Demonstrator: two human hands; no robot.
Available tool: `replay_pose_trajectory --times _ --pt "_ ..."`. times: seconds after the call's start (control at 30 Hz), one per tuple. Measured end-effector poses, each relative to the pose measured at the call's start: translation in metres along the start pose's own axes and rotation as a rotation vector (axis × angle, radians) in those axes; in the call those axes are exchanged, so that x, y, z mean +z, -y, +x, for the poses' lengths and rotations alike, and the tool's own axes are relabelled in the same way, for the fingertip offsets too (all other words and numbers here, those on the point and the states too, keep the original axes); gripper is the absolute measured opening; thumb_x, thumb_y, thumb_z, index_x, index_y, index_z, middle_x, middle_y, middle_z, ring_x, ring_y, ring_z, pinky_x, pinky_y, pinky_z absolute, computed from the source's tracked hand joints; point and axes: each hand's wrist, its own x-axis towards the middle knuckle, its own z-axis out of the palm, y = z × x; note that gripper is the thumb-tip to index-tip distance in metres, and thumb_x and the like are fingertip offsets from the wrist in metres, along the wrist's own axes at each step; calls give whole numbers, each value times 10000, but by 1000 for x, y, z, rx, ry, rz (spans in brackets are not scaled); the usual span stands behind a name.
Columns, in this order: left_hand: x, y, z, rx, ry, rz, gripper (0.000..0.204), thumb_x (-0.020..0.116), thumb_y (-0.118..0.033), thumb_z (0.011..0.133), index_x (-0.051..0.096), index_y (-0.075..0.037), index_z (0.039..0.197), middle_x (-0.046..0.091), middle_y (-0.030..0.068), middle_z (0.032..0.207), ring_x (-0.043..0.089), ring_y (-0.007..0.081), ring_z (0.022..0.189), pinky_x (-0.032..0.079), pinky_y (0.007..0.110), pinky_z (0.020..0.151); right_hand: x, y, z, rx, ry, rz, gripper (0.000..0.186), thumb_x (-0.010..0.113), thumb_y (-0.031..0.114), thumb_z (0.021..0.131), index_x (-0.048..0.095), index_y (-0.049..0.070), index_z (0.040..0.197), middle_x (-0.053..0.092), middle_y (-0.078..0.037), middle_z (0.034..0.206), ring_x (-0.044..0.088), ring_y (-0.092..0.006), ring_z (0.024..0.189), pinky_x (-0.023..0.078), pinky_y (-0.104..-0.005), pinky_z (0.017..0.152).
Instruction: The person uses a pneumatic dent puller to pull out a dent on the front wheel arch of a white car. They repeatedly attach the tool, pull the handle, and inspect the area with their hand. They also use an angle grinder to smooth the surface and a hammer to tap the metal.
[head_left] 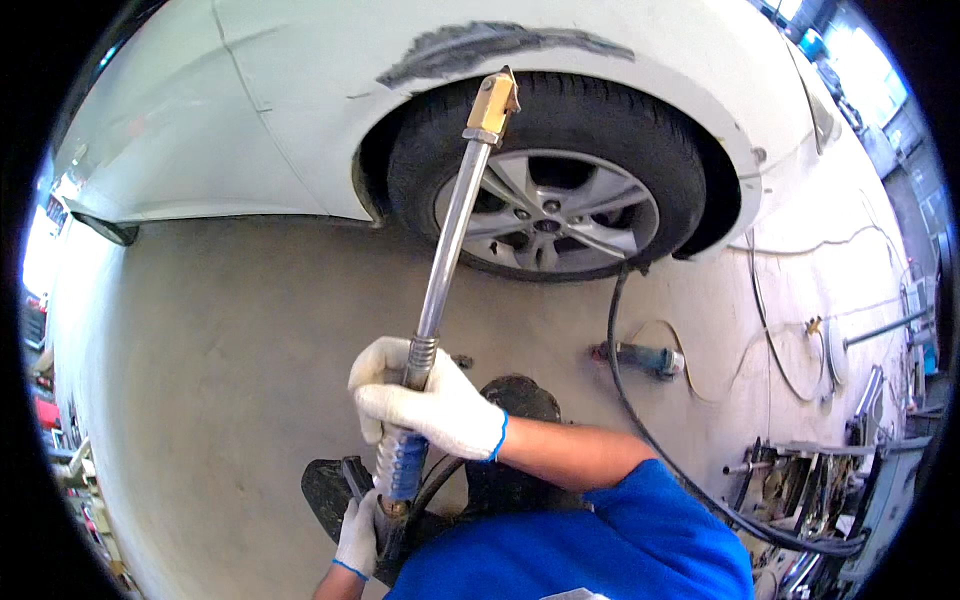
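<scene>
A slide-hammer dent puller (453,245) with a long chrome shaft and a brass-coloured tip rises toward the wheel arch of a white car. My right hand (430,400), in a white knit glove, is wrapped round the tool where the shaft meets its ribbed lower part. Below it shows a blue section. My left hand (357,540), gloved too, is closed round the tool's rear end beside a black handle. The tip overlaps the top of the tyre (625,115); whether it touches the fender I cannot tell. A grey scraped patch (480,48) marks the fender above.
A thick black cable (640,430) runs from near the tyre down to the right. An angle grinder (648,358) lies on the concrete floor with its cord. Metal rods and clamps (800,490) are piled by a grey rack at right. My dark shoes are beneath me.
</scene>
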Motion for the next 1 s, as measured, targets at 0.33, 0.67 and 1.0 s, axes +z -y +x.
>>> replay_pose_trajectory --times 0.33,0.67,1.0 --pt "4 -21 130 204 -284 367 608 652 -434 896 542 58 1234 642 212 1110 618 304 994 469 382 924 -79 -7 -23 -196 -240 124 137 606 124 944 607 30 1043 649 -77 764 657 -182 734 533 -324 689" --pt "-22 83 187 122 -325 89 461 745 -338 869 552 -9 1128 610 59 977 584 181 840 497 330 793 -77 -2 -40 1 -136 -100 122 588 109 955 629 34 1042 593 -30 718 582 -122 660 481 -277 614" --pt "-22 88 188 68 -319 69 457 756 -346 864 540 -23 1105 597 48 966 572 160 835 498 325 783 -77 -4 -34 55 -90 -159 146 576 91 930 635 20 1044 591 -34 742 566 -107 665 497 -275 633"
